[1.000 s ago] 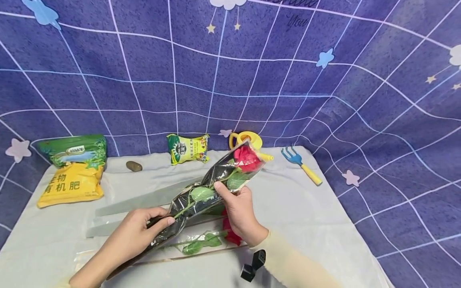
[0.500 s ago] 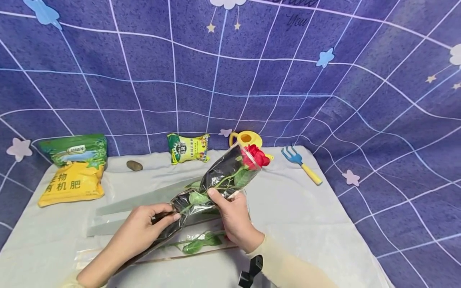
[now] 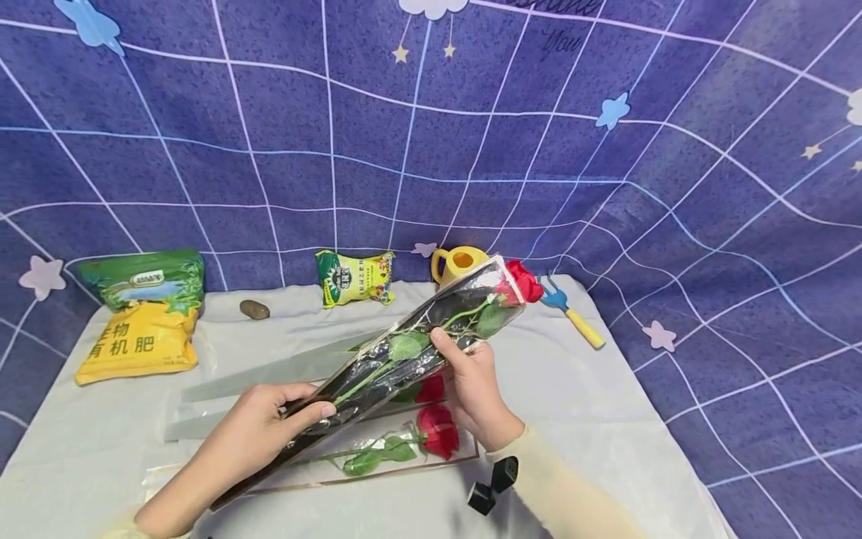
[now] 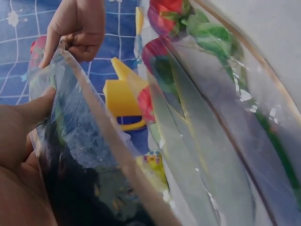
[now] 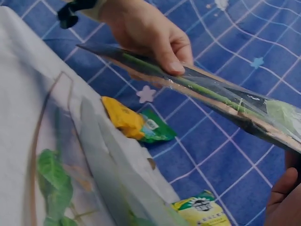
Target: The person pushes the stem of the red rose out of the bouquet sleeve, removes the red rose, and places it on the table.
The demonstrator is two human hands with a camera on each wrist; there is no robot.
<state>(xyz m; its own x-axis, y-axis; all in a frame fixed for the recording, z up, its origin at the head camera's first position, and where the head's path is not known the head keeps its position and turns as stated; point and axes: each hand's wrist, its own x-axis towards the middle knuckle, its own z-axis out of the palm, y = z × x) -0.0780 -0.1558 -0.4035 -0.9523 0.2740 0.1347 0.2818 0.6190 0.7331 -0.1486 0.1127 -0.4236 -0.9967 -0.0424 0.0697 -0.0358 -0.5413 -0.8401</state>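
1. The left hand [image 3: 259,427] pinches the lower part of a black-backed sleeve [image 3: 384,385], its thumb on the front.
2. The right hand [image 3: 480,393] grips the same sleeve farther up, thumb across the clear front; the two grips probably keep the long, limp wrapping straight and tilted.
3. The sleeve contains a red rose [image 3: 528,283]: stem and leaves run inside between the hands, while the bloom pokes partly past the rim beyond the right hand, likely because that end is open.
4. Below the hands, a clear sleeve [image 3: 370,477] lies flat with another rose [image 3: 439,432] wholly inside; greyish sleeves [image 3: 266,372] lie just behind, partly covered, so their full contents cannot be told.
5. Beyond the right hand stands a yellow watering can [image 3: 463,260]; whether it holds anything is unclear.
6. Beyond the left hand, a yellow-and-green bag [image 3: 138,348] looks plump, its contents hidden.
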